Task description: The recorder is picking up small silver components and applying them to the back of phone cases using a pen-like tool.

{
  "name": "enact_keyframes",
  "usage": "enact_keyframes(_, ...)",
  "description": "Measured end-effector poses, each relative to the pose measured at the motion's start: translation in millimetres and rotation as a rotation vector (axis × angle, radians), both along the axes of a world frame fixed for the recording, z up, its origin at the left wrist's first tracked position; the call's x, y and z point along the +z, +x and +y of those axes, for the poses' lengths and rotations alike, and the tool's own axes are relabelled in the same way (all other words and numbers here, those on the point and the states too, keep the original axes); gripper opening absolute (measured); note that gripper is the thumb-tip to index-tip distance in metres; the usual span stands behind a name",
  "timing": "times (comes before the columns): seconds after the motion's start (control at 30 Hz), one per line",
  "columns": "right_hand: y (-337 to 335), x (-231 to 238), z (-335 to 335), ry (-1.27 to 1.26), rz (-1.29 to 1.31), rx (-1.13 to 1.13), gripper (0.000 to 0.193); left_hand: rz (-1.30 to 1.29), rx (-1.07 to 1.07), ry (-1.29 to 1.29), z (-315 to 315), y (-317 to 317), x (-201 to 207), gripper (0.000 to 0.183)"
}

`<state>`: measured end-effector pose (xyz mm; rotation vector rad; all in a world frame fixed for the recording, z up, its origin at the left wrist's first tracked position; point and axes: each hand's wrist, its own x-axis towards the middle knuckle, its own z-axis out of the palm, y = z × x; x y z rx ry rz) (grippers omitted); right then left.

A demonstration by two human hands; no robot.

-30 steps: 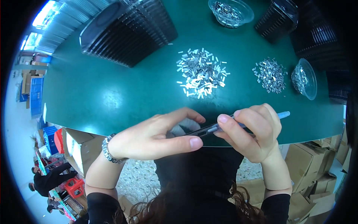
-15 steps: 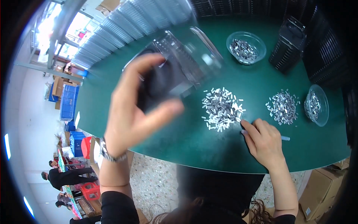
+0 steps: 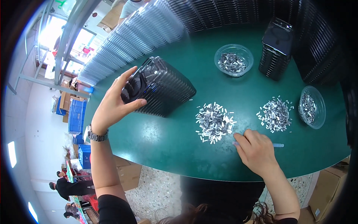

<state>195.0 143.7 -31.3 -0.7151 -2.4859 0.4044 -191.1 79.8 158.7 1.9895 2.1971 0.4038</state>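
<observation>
My left hand (image 3: 113, 100) has its fingers and thumb spread wide at the left end of a stack of glossy black plastic trays (image 3: 167, 89). Thumb and fingertips overlap the stack's edge, and I cannot tell if they touch it. My right hand (image 3: 257, 153) rests on the green table, closed around a slim, pale blue, pen-like stick (image 3: 278, 145); its other end peeks out by the fingertips. Just left of those fingertips lies a loose pile of small silver and white pieces (image 3: 214, 123). Another such pile (image 3: 276, 115) sits beyond the right hand.
Two clear round bowls, one at the back (image 3: 234, 61) and one at the right (image 3: 312, 108), hold similar pieces. A second black tray stack (image 3: 276, 48) stands at the back right. Rows of clear trays (image 3: 134, 41) and black trays (image 3: 320, 44) line the table's far edge.
A blurred clear tray over the black stack is gone from there. My left hand has drawn back left, and the view has shifted. The right hand keeps its grip on the stick.
</observation>
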Motion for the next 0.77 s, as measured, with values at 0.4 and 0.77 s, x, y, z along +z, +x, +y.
enact_keyframes(0.4,3.2,-3.7,2.7,0.03,0.054,0.014,0.02,-0.016,0.102,-0.151,5.3,1.9,14.1,0.101)
enact_keyframes(0.77,0.3,-15.7,1.7,0.036,0.059,-0.018,0.009,-0.309,-0.265,0.399,129.8,138.6,-5.2,0.041)
